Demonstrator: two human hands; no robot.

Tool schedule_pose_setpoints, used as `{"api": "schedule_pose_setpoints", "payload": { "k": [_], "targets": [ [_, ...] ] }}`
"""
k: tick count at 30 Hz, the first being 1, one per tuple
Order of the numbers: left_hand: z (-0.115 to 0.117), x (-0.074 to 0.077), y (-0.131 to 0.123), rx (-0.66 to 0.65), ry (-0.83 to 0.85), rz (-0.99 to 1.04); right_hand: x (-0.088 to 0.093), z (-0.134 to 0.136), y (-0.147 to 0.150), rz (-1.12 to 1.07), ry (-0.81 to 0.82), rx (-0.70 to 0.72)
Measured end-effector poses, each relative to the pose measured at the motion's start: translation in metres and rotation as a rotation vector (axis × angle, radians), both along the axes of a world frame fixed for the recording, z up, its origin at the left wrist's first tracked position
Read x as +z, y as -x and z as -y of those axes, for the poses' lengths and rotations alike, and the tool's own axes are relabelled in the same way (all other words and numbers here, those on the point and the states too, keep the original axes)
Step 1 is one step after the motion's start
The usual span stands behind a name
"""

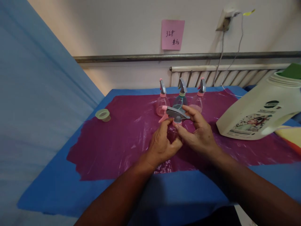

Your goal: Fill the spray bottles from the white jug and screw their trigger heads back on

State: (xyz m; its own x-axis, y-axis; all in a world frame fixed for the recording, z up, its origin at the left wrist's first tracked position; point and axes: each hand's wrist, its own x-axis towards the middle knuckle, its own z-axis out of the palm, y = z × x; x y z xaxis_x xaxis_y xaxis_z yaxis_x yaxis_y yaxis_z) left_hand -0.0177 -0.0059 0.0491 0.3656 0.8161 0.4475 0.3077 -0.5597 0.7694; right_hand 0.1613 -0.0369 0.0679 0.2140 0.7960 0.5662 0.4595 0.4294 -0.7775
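Observation:
My left hand (pixel 161 142) is closed around the neck area of a pink spray bottle (pixel 178 118) with a grey and pink trigger head. The nozzle points left. My right hand (pixel 199 131) grips the same bottle, its thumb at the pink collar and a fingertip at the back of the grey head. Fingers mostly hide the bottle's body. Just beyond my hands stand a pink spray bottle (pixel 162 103), a teal spray bottle (pixel 180 99) and another pink spray bottle (pixel 199 99), all upright with trigger heads on.
A purple plastic sheet (pixel 113 135) covers much of the blue tabletop (pixel 54 185). To the left sits a small translucent cup (pixel 103 115). A large white jug (pixel 256 110) with a green top stands tilted in view on the right. Behind runs a wall rail (pixel 131 58); a blue curtain (pixel 35 94) hangs left.

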Motion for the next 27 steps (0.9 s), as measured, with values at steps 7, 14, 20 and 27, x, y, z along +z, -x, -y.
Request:
{"api": "schedule_pose_setpoints", "payload": {
  "k": [7, 14, 20, 27],
  "targets": [
    [0.0006, 0.0012, 0.0009, -0.066, 0.057, 0.101, 0.0018, 0.0028, -0.0009, 0.005, 0.021, 0.145],
    [0.0, -0.0056, 0.0, -0.071, 0.067, 0.125, 0.0003, -0.0015, -0.0005, 0.007, -0.022, 0.01],
    [0.0009, 0.0009, -0.0014, -0.099, 0.064, 0.145, -0.0054, 0.0014, -0.0029, -0.035, -0.008, 0.126],
    [0.0019, 0.002, -0.0023, -0.108, 0.066, 0.135, 0.0037, -0.0023, -0.0013, 0.0, -0.004, 0.069]
  ]
}}
